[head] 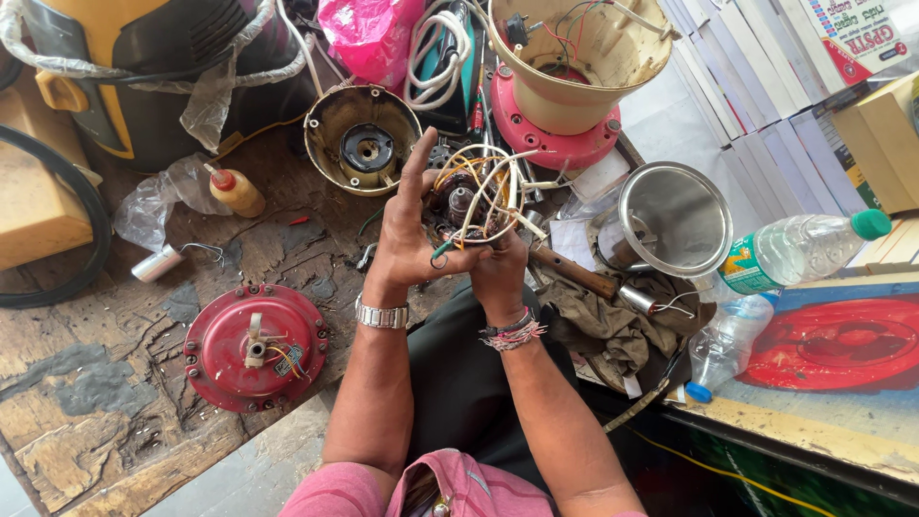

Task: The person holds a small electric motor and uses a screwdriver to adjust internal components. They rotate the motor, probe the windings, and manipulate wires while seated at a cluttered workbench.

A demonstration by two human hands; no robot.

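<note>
- While your left hand [407, 244] cups the motor winding [466, 206] above the tabletop [115, 383], its forefinger points up, the other fingers curled around the part.
- Your right hand [500, 268] grips the same winding from below, fingers closed among its loose wires [498, 187].
- Red round cover [256, 347] lies left of your wrist; steel bowl [675, 220] right.

— What's lying on that worn wooden bench [115, 402]?

— A red round motor cover [256, 347] on the left, a small squeeze bottle [235, 191] with a red tip above it, and a dirty round housing [363, 139].

— And to the right?

— A steel strainer bowl [674, 218], a plastic water bottle [799, 249] with a green cap, and a cream shell on a pink base [553, 144].
</note>
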